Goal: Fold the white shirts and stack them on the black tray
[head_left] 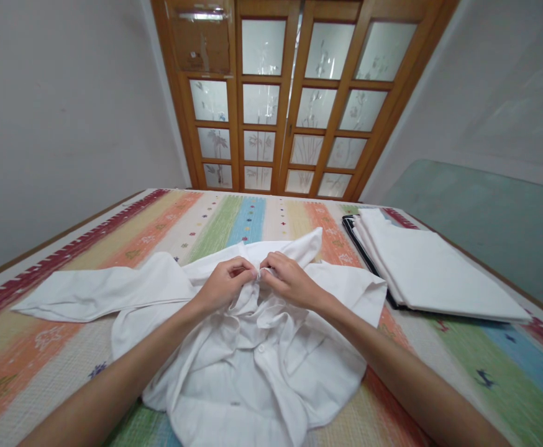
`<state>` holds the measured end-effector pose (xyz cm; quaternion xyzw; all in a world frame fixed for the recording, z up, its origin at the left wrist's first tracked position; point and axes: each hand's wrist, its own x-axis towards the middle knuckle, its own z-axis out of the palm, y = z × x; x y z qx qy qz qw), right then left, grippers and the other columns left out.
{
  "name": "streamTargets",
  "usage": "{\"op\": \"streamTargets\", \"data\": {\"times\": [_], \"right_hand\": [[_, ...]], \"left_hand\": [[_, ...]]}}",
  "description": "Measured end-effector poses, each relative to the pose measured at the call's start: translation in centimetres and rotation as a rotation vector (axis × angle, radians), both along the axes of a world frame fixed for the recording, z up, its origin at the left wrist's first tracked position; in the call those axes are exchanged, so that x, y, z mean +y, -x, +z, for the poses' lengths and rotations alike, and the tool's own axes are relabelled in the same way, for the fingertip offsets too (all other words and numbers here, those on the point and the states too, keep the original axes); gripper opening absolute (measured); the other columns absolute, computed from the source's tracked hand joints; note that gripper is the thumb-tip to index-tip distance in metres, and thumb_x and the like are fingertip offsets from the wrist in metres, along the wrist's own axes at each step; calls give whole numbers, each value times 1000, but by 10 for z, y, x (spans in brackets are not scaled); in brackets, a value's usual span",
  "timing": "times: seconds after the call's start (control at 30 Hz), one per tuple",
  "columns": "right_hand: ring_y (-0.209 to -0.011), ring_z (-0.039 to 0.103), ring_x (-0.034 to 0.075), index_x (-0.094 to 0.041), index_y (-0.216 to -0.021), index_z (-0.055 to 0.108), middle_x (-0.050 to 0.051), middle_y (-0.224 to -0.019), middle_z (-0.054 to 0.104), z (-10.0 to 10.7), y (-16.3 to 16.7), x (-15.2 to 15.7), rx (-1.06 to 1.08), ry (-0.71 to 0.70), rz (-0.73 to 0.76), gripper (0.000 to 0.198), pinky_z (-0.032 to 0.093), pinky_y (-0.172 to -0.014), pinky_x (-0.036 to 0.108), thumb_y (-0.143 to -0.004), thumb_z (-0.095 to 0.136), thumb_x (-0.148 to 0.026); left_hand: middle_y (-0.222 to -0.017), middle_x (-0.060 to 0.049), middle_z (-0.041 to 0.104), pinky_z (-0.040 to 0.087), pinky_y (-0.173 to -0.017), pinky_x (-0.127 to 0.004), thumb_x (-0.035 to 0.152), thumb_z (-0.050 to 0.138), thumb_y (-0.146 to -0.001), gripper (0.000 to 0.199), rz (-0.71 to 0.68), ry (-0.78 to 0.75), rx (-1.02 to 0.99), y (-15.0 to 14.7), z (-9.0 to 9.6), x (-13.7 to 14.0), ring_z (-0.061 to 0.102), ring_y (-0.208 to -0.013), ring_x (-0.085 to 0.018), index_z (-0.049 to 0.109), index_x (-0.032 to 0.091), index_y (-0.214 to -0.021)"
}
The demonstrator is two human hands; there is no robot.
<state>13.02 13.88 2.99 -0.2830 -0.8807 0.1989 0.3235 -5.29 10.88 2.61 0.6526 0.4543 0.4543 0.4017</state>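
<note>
A white button-up shirt [234, 385] lies loosely crumpled in front of me, one sleeve stretched out to the left. My left hand [228, 282] pinches the shirt's fabric near its upper middle. Right beside it, my right hand [287, 277] grips the same part, and the fingertips of both hands almost meet. What sits between the fingertips is too small to make out, though gathered cloth hangs below it. A button shows lower on the shirt's front.
Folded white cloths [443, 267] are stacked on the right, with a black edge showing beneath. A striped, colourful cloth [248, 217] covers the table. A greenish panel [486, 217] leans at the right wall. Wooden doors with glass panes [264, 102] stand behind.
</note>
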Motion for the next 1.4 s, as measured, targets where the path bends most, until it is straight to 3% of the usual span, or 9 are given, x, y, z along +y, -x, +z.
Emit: {"op": "streamTargets", "data": {"times": [0.2, 0.47, 0.8, 1.1, 1.4], "right_hand": [[-79, 51, 17, -19, -84, 53, 2, -80, 56, -3, -1, 2, 22, 18, 18, 11, 38, -72, 30, -89, 54, -29], [-76, 49, 17, -19, -80, 50, 1, -77, 52, -7, 2, 0, 16, 14, -25, 9, 37, -70, 29, -87, 53, -25], [-75, 47, 17, -20, -78, 49, 1, -76, 52, -6, 4, -3, -78, -45, -41, 7, 36, -68, 29, -84, 53, -19], [-74, 46, 17, -20, -77, 48, 2, -75, 52, -6, 6, -6, -105, -73, -58, 11, 36, -68, 29, -85, 54, -21], [-74, 47, 18, -21, -77, 47, 2, -75, 52, -10, 9, -4, -48, -87, -70, 9, 37, -68, 29, -82, 55, -19]], "left_hand": [[-68, 0, 64, 43, -64, -23, 34, 65, -70, 16, 2, 72, -60, 2, -6, 4, 56, -66, -13, 66, 17, -68], [-72, 0, 63, 44, -72, -24, 32, 63, -72, 15, 20, -14, -34, -1, -8, 3, 57, -73, -14, 65, 18, -67], [-83, -4, 60, 48, -67, -24, 33, 65, -77, 16, 22, -176, 102, 1, 2, -2, 58, -79, -15, 66, 18, -74], [-90, -6, 56, 49, -74, -27, 30, 64, -77, 15, 6, -162, 61, 2, -3, 0, 57, -86, -16, 64, 17, -70], [-85, -5, 61, 46, -82, -30, 30, 63, -76, 15, 58, -191, 24, 0, -10, 4, 58, -84, -17, 64, 17, -68]]}}
